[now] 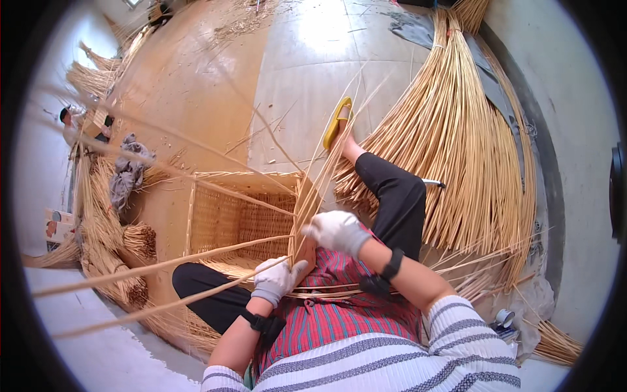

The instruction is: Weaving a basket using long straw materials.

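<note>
A square woven wicker basket (194, 219) lies between my legs, its open side showing the woven inside walls. Long pale wicker rods (176, 261) stick out from its near right edge, some far to the left and some upward. My left hand (273, 277), in a white and grey work glove, is closed on the rods at that edge, thumb toward the right. Just above and right of it, my right hand (332, 232), gloved alike and a little blurred, has its fingers closed around rods at the basket's corner. More thin rods lie across my red striped apron (333, 307).
A big fanned bundle of wicker rods (457, 144) leans on the right beside my leg. Tied bundles (108, 228) and a grey cloth (129, 171) line the left wall, where another person (81, 124) sits. Scraps litter the floor (287, 85).
</note>
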A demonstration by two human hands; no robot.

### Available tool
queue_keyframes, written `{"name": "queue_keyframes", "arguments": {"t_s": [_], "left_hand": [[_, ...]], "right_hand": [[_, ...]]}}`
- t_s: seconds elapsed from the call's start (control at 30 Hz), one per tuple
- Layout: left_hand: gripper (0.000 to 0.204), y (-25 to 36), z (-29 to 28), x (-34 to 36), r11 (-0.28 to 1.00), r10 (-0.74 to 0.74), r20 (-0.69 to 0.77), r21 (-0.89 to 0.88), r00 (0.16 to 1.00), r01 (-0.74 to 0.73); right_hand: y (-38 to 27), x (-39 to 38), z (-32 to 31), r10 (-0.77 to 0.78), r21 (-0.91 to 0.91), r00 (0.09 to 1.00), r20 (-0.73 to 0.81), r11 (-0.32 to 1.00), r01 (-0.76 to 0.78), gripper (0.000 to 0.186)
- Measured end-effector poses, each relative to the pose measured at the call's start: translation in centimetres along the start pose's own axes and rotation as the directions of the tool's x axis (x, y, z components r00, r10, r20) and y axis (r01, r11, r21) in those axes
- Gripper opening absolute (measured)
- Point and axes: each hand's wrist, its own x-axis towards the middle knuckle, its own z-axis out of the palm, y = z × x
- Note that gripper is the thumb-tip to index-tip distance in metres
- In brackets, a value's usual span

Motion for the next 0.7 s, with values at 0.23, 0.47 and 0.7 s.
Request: {"name": "queue_keyframes", "arguments": {"t_s": [0.23,0.47,0.7], "left_hand": [[0.061,-0.3,1.5,1.2,0.999,-0.002,-0.129,-0.052,0.992,-0.005],[0.051,-2.3,4.2,1.5,0.994,0.097,-0.175,-0.037,0.980,-0.105],[0.042,-5.5,4.1,3.6,0.924,0.217,-0.271,-0.253,0.938,-0.287]], "right_hand": [[0.5,-1.1,6.1,0.174,0.768,0.891,-0.418,0.592,0.244,0.012],[-5.9,-2.0,4.6,0.066,0.789,0.956,-0.286,0.582,0.196,0.084],[-1.6,5.2,8.1,-0.236,-0.068,0.786,-0.572,0.968,0.241,0.076]]}}
